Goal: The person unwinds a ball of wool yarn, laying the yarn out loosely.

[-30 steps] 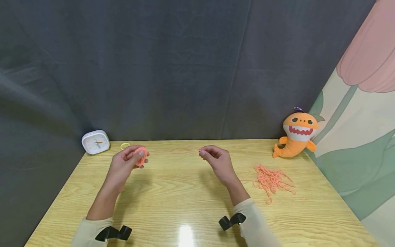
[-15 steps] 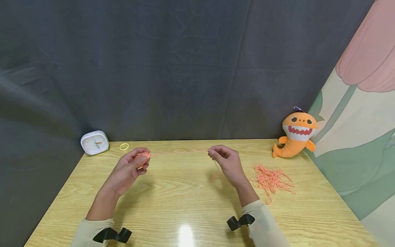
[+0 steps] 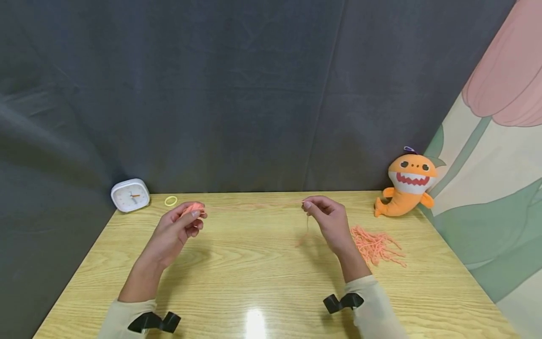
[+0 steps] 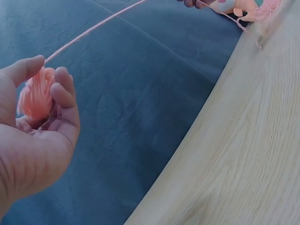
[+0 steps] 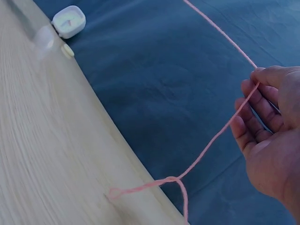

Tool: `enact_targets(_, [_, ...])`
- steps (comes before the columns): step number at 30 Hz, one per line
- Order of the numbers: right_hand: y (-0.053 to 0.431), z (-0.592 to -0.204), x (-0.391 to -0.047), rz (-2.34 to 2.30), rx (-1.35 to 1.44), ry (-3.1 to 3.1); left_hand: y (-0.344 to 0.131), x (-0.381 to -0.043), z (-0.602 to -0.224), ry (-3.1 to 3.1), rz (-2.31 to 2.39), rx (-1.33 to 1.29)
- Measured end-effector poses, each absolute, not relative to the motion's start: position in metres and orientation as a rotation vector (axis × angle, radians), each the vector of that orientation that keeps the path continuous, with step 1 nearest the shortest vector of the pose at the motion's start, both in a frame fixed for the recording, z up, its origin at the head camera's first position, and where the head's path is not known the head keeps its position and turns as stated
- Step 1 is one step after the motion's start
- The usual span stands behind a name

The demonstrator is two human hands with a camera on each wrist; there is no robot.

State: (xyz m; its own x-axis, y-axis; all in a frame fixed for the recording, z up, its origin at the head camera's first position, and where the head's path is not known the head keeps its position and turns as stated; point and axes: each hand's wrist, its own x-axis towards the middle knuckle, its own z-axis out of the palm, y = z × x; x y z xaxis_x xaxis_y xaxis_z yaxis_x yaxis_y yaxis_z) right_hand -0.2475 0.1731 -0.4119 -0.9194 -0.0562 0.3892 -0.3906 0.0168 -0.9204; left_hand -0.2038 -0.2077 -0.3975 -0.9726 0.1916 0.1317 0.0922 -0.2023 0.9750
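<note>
My left hand (image 3: 171, 233) grips a small wound bundle of coral yarn (image 4: 37, 96) between thumb and curled fingers. From that bundle a single yarn strand (image 4: 98, 26) runs taut across to my right hand (image 3: 330, 221). There the thumb and forefinger pinch it, with the other fingers loosely curled, as the right wrist view shows. Below the pinch the strand hangs down and forms a small twisted loop (image 5: 140, 186) over the table. A loose heap of the same yarn (image 3: 377, 247) lies on the table, partly behind my right wrist.
A white clock (image 3: 130, 195) stands at the table's back left corner, with a yellow ring (image 3: 171, 201) beside it. An orange plush shark (image 3: 408, 186) sits at the back right. Dark cloth (image 3: 237, 94) hangs behind the wooden table (image 3: 254, 273).
My right hand has moved to the right, lengthening the strand between the hands. The left hand has turned the bundle slightly and stays in nearly the same place.
</note>
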Motion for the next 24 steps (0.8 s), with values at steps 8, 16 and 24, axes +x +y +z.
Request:
enact_targets(8, [0.189, -0.41, -0.245, 1.986, 0.462, -2.022, -0.209, -0.204, -0.398, 1.725, 2.45, 0.43])
enact_targets(16, [0.205, -0.41, -0.243, 1.959, 0.439, -2.036, -0.208, -0.206, -0.4, 1.895, 2.449, 0.297])
enact_targets(24, [0.223, -0.409, -0.243, 1.947, 0.422, -2.024, -0.211, -0.207, -0.4, 1.931, 2.453, 0.295])
